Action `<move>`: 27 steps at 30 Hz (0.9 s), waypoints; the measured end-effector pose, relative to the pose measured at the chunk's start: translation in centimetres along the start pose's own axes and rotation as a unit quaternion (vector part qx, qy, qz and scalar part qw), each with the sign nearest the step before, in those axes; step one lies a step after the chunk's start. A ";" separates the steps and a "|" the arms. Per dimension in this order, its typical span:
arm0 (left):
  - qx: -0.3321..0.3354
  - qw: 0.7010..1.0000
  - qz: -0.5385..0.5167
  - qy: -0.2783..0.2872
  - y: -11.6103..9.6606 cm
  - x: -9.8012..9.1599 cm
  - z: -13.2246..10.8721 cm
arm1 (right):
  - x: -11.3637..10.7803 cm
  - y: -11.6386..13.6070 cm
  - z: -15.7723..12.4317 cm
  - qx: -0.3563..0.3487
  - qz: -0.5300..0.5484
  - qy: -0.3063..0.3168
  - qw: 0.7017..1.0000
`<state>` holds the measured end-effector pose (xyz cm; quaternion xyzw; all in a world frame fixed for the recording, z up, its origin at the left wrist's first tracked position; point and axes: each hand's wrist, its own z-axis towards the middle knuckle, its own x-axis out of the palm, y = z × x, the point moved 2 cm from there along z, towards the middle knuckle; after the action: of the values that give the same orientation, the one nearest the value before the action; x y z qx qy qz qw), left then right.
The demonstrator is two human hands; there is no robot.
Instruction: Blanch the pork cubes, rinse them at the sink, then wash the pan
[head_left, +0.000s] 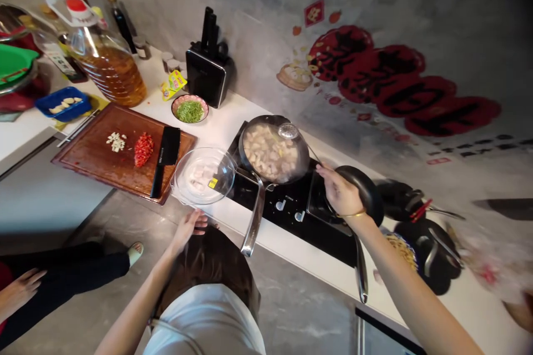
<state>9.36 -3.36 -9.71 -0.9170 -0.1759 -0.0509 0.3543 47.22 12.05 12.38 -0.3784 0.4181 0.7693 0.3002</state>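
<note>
My right hand (341, 191) is closed round the thin handle of a metal ladle (288, 131) whose bowl hovers over the far rim of a dark pan (250, 144). The pan holds pale diced meat and sits on a black induction hob (291, 205). Its long steel handle points toward me. My left hand (189, 227) hangs with fingers loosely apart below the counter edge, just under a clear glass bowl (204, 177) holding a few pale pieces. That hand holds nothing.
A wooden cutting board (95, 149) carries chopped garlic, red chilli and a black cleaver (164, 158). Behind stand an oil jug (108, 60), a knife block (208, 66) and a bowl of greens (190, 109). A second black pan (366, 194) sits right. Another person's hand and legs are at lower left.
</note>
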 end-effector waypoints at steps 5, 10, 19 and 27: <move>0.018 0.998 0.040 0.043 0.4 2.6 -0.9 | -0.1 -2.8 -0.1 -0.053 -0.133 0.142 0.979; 0.044 0.996 0.043 0.058 0.6 3.1 -0.9 | -3.0 -2.8 -0.1 -0.018 -0.103 0.135 0.985; 0.071 0.994 0.051 0.068 0.5 3.2 -0.7 | -5.5 -1.0 1.2 0.197 0.078 0.083 0.974; 0.070 0.992 0.060 0.087 0.1 4.7 -1.7 | -5.1 -3.9 2.7 0.429 0.320 -0.092 0.840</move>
<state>13.81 -3.20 -7.54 -0.8910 -0.0922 -0.0972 0.4337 52.11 15.49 16.02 0.0154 0.7745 0.5976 0.2069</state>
